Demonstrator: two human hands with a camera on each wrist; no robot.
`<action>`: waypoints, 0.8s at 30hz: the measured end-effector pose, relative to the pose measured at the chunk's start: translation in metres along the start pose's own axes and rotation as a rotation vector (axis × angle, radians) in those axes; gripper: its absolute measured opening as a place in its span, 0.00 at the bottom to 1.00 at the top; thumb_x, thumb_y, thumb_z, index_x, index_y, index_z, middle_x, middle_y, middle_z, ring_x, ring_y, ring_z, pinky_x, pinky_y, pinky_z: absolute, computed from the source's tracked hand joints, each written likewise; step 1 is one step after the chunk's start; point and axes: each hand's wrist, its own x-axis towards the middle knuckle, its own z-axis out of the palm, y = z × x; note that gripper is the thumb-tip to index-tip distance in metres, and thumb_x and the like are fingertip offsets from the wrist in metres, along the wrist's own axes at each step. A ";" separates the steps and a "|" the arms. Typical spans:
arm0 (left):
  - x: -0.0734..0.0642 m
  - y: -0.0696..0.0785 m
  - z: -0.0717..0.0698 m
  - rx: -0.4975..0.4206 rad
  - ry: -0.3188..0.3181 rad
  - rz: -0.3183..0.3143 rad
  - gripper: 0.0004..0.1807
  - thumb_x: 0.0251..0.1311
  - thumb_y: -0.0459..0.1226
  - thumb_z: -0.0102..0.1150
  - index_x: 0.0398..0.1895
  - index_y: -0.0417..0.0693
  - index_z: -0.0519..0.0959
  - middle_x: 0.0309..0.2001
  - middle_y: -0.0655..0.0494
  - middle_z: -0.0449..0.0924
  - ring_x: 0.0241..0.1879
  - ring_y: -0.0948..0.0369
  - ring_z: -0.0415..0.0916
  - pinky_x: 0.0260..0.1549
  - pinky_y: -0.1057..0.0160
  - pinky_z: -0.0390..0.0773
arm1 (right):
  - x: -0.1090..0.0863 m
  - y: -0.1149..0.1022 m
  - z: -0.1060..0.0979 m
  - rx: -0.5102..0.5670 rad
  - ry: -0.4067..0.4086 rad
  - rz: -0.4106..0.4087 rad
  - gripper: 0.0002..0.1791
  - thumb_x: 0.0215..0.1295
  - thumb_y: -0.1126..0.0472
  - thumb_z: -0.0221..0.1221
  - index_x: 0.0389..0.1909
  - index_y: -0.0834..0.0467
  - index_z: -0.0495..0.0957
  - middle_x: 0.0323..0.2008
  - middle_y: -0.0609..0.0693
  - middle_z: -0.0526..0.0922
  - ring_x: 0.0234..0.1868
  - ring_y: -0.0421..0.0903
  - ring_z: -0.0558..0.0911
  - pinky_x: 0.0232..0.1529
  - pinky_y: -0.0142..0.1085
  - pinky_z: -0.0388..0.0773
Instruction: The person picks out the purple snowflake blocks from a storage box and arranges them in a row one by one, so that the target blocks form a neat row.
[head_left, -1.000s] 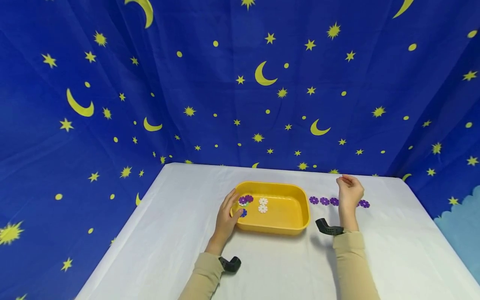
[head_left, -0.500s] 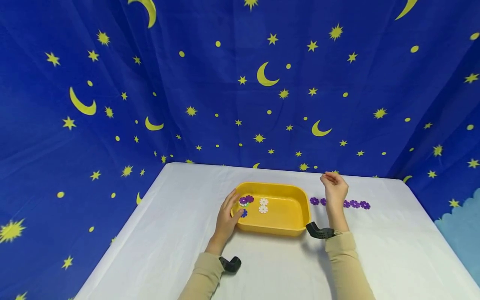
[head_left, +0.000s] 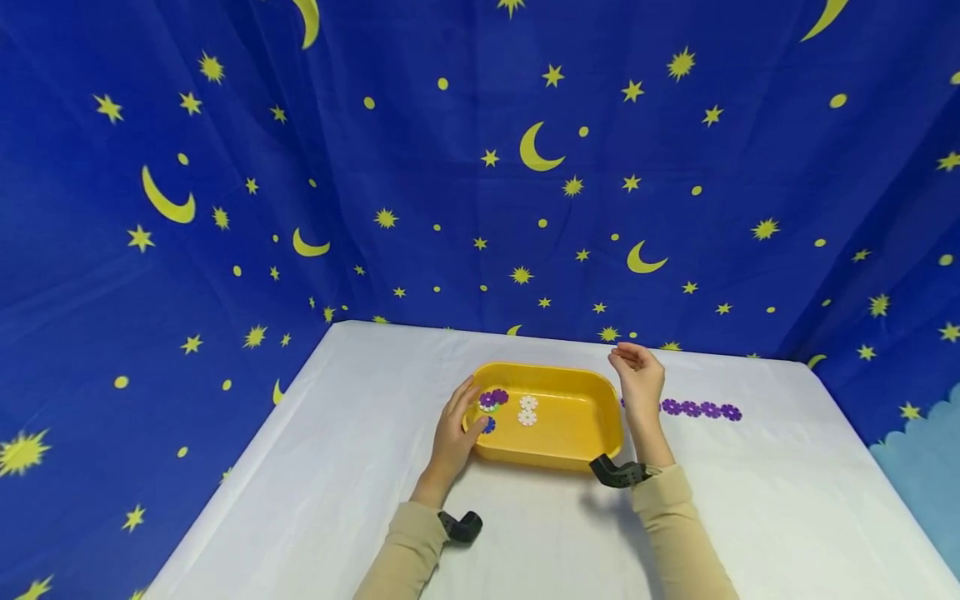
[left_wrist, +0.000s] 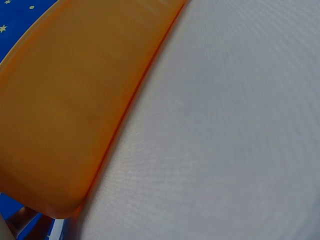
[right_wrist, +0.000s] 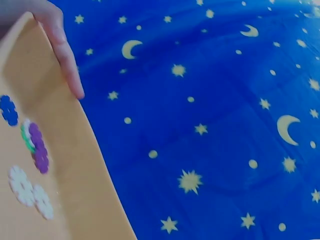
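A yellow plastic tub (head_left: 573, 423) stands on the white table. My left hand (head_left: 448, 442) grips its left end, thumb over the front corner and fingers along the rim. Inside lie two white flower-shaped discs (head_left: 527, 417), a blue one (head_left: 489, 426), and purple ones (head_left: 499, 397) overlapping a white and green one. My right hand (head_left: 642, 387) is raised at the tub's right end, fingers loosely bent, with nothing visible in them. In the right wrist view, the fingers (right_wrist: 70, 65) of my left hand lie over the tub's rim.
Right of the tub, a row of purple flower discs (head_left: 710, 410) runs across the table, its left part mostly hidden behind my right hand. A blue cloth (head_left: 450, 167) with yellow moons and stars hangs behind the white tabletop (head_left: 795, 492) and at its sides.
My right hand has moved left, from over the purple row to the tub's right end, uncovering the row's right-hand discs. My left hand has stayed on the tub.
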 end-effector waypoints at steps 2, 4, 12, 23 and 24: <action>0.000 0.000 0.000 0.001 0.000 0.002 0.28 0.59 0.36 0.54 0.64 0.40 0.69 0.72 0.51 0.59 0.67 0.43 0.62 0.64 0.35 0.59 | -0.002 0.000 0.004 -0.003 -0.021 -0.015 0.13 0.61 0.68 0.59 0.46 0.69 0.77 0.42 0.64 0.81 0.29 0.26 0.75 0.36 0.13 0.73; 0.000 0.000 0.000 0.004 -0.002 0.003 0.28 0.59 0.36 0.54 0.64 0.40 0.68 0.72 0.51 0.59 0.67 0.43 0.62 0.64 0.35 0.59 | -0.004 0.001 0.008 0.008 -0.040 -0.031 0.13 0.60 0.69 0.59 0.45 0.70 0.78 0.42 0.67 0.80 0.29 0.26 0.75 0.35 0.14 0.74; -0.001 0.000 -0.001 0.006 -0.005 -0.010 0.29 0.59 0.39 0.54 0.64 0.40 0.68 0.72 0.51 0.58 0.68 0.44 0.61 0.65 0.35 0.58 | -0.016 -0.004 0.021 0.036 -0.108 -0.040 0.13 0.59 0.71 0.59 0.45 0.71 0.78 0.44 0.71 0.80 0.28 0.25 0.76 0.35 0.14 0.74; 0.000 0.000 -0.001 0.010 -0.008 -0.015 0.29 0.60 0.41 0.54 0.64 0.41 0.69 0.73 0.52 0.59 0.68 0.44 0.61 0.65 0.36 0.59 | -0.045 -0.034 0.034 0.032 -0.224 -0.042 0.13 0.59 0.73 0.57 0.45 0.74 0.76 0.44 0.74 0.79 0.34 0.37 0.78 0.37 0.15 0.74; 0.000 0.001 -0.001 0.012 -0.008 -0.011 0.29 0.60 0.42 0.54 0.64 0.41 0.69 0.72 0.52 0.59 0.68 0.44 0.61 0.64 0.36 0.60 | -0.046 -0.033 0.036 0.028 -0.234 -0.042 0.13 0.59 0.73 0.57 0.45 0.74 0.76 0.44 0.74 0.79 0.34 0.38 0.78 0.37 0.16 0.74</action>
